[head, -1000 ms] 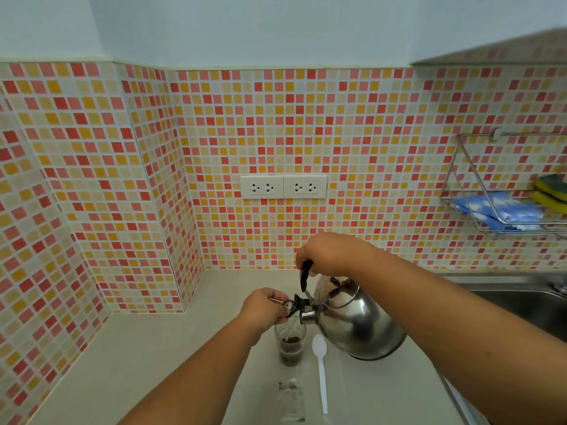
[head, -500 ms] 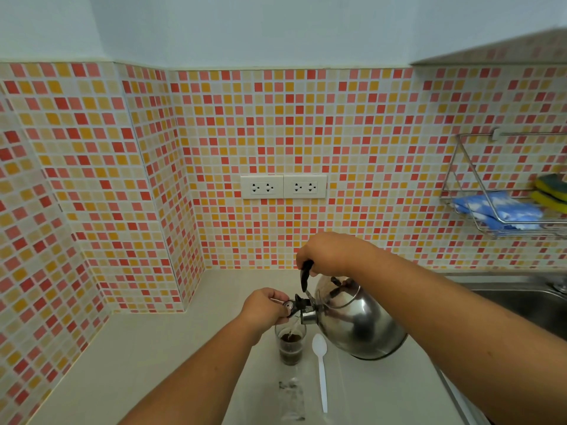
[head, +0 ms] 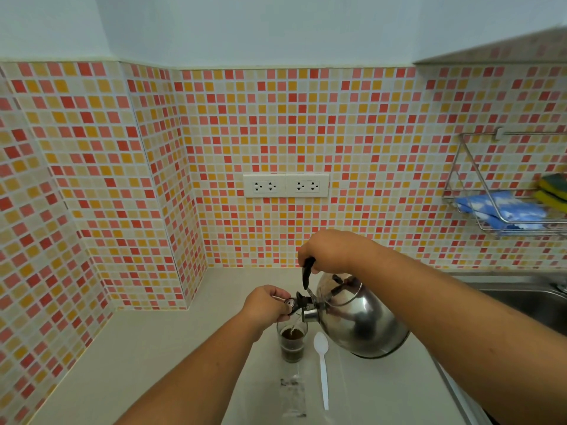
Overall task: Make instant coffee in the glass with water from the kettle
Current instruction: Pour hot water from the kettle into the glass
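Observation:
A steel kettle (head: 359, 320) is tilted left over a small glass (head: 292, 345) on the pale counter. Water runs from its spout into the glass, which holds dark brown liquid. My right hand (head: 329, 251) grips the kettle's black handle from above. My left hand (head: 266, 306) pinches the black spout cap and holds it up, just above the glass rim. A white plastic spoon (head: 322, 363) lies on the counter right of the glass. A torn clear sachet (head: 293, 394) lies in front of the glass.
A steel sink (head: 527, 299) sits at the right. A wire rack (head: 506, 191) on the wall holds a blue cloth and sponges. Two double sockets (head: 286, 185) are on the tiled wall behind. Tiled walls close the left corner.
The dark liquid in the glass has risen a little. Both hands and the kettle have held nearly still.

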